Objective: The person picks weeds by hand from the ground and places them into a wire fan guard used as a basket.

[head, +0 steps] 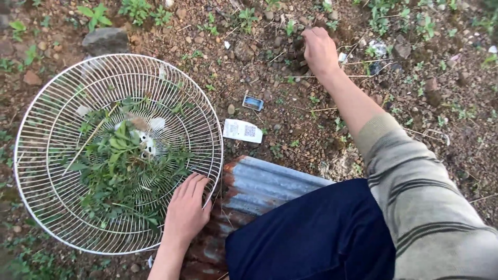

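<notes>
A round white wire fan guard [46, 103] lies on the ground like a basket, holding a heap of green leafy weeds [122, 171]. My left hand [185, 210] rests flat on its near right rim, fingers apart, holding nothing. My right hand [319, 49] reaches far forward, fingers closed around a small plant [296, 36] in the soil. The striped sleeve [415, 192] of that arm fills the lower right.
A rusty corrugated metal sheet [259, 184] lies under my knee in dark blue trousers [311, 238]. A white paper scrap [242, 130] and a small wrapper [253, 102] lie on stony soil. A grey rock [105, 40] sits beyond the guard. Small weeds [384, 10] dot the ground.
</notes>
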